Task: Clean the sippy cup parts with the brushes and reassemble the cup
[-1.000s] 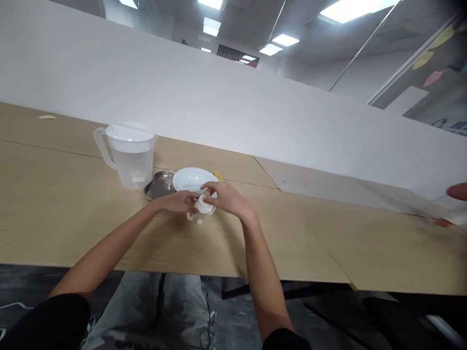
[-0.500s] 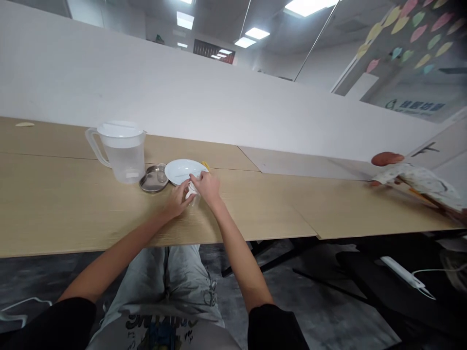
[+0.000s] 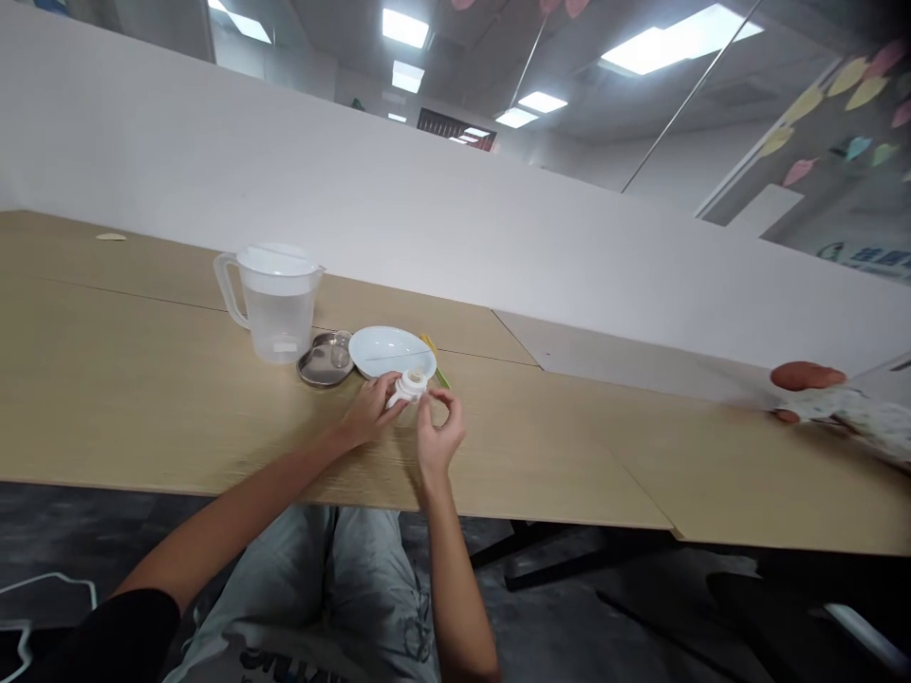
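My left hand (image 3: 370, 408) grips a small white bottle (image 3: 411, 385) just in front of the white dish; its mouth faces up and towards me, with something pale inside. Close by on the right, my right hand (image 3: 439, 432) has thumb and fingers curled into a pinch beside the bottle; whatever they hold is too small to make out. The shallow white dish (image 3: 370, 351) has a thin dark line across it. Left of it lies a metal tray (image 3: 317, 370) with a small clear cup (image 3: 340, 353) on it. A yellow-green strip (image 3: 428, 343) shows behind the dish's right side.
A clear lidded pitcher (image 3: 279, 308) with liquid in it stands behind the tray on the left. Along the back runs a white partition (image 3: 427, 228). At the far right of the table (image 3: 555, 446) lie a brown rounded object (image 3: 807, 377) and a patterned cloth (image 3: 864, 417).
My right hand has come off the top of the bottle and moved to its right side. The bottle's mouth now shows. The whole view has shifted, with things appearing farther right.
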A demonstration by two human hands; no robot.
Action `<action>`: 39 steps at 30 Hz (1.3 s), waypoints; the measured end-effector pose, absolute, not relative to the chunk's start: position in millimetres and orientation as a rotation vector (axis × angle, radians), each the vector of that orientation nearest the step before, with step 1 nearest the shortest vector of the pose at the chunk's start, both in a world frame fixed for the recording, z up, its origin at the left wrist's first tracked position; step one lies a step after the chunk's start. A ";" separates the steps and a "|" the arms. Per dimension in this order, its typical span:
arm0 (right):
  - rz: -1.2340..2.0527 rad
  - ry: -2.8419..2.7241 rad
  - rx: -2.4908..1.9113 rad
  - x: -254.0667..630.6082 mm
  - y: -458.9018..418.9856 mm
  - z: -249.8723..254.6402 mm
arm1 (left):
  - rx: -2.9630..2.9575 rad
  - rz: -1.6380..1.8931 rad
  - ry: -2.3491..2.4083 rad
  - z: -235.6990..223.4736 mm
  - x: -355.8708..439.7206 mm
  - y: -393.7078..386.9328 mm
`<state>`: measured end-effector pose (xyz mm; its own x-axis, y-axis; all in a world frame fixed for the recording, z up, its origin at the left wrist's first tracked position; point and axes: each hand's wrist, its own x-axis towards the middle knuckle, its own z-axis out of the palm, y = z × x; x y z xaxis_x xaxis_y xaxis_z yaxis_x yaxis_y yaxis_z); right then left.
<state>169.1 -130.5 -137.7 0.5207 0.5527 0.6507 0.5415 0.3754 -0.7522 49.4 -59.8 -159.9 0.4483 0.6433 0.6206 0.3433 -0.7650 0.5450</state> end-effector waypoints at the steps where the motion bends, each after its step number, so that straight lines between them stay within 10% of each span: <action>1: 0.023 -1.118 -1.253 167.8 -128.6 -136.0 | 2.364 1.206 0.852 -158.1 49.0 -61.0; 39: -0.051 -1.244 -1.308 164.6 -96.1 -163.2 | 2.548 1.217 0.833 -155.5 41.4 -58.5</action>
